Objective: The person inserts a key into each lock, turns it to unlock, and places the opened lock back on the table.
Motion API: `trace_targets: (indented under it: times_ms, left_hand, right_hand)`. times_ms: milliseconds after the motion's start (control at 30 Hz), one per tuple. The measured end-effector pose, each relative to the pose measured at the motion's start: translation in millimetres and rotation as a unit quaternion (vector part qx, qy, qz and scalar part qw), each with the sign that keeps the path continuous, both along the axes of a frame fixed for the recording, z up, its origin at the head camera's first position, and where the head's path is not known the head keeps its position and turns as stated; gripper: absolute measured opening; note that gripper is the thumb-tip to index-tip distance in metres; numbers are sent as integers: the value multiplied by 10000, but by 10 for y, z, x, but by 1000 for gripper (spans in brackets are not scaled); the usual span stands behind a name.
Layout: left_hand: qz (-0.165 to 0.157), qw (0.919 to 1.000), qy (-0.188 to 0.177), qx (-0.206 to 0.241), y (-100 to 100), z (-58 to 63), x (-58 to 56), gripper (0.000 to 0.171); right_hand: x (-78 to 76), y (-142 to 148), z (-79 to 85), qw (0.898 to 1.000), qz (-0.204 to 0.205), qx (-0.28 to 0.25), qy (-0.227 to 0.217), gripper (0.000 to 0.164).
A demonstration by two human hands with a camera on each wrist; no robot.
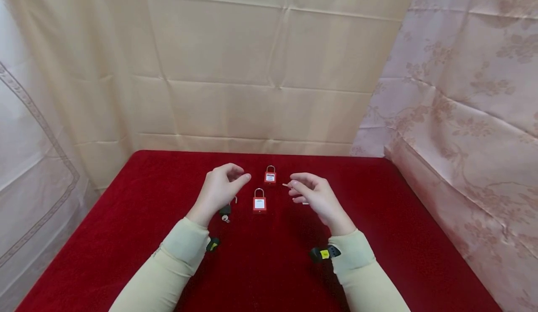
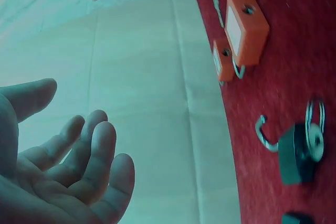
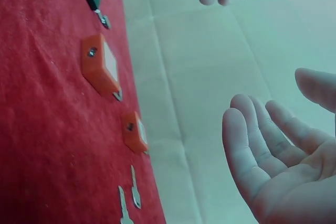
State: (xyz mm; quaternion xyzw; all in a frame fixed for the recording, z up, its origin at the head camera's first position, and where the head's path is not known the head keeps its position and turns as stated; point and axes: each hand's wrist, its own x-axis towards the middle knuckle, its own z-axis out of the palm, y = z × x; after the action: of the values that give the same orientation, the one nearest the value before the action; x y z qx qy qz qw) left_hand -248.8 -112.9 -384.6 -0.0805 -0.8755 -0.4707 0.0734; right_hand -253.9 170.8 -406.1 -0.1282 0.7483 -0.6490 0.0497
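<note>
My left hand [image 1: 220, 186] is held over the table with loosely bent fingers and nothing in it; the left wrist view shows its bare palm. Below it lies a black padlock [image 2: 296, 153] with its shackle swung out and keys [image 2: 315, 140] at its keyhole end. My right hand [image 3: 289, 166] hovers opposite, also bare, fingers gently curved. Two loose metal keys lie near it, one key [image 3: 135, 188] farther off and another key [image 3: 124, 207] closer. Between the hands are two red padlocks with white labels, a nearer padlock [image 1: 259, 204] and a farther padlock [image 1: 270, 177], both with closed shackles.
A red cloth [image 1: 260, 265] covers the table. Behind its far edge hangs a beige curtain [image 1: 252, 69], with a flowered curtain [image 1: 470, 92] along the right side and a white one [image 1: 33, 162] on the left. Dark straps circle both wrists.
</note>
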Motion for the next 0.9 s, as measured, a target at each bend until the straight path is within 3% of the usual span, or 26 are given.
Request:
trace_targets:
  times_ms: [233,467,633,900]
  left_hand:
    - [37,9981,-51,618,58,-48,37,32]
    - [75,9960,39,885,71,-50,73,27]
    - [32,9955,33,946,81,-60,75,26]
    - [-20,9969,131,773,118,-63,86,23]
  right_hand:
    - [6,173,16,9991,-350,-194,164,37]
    - [40,299,94,9975,-530,-256,390,37]
    - [52,348,131,9968,-607,-255,464,37]
    - [55,387,150,9937,-887,238,646,37]
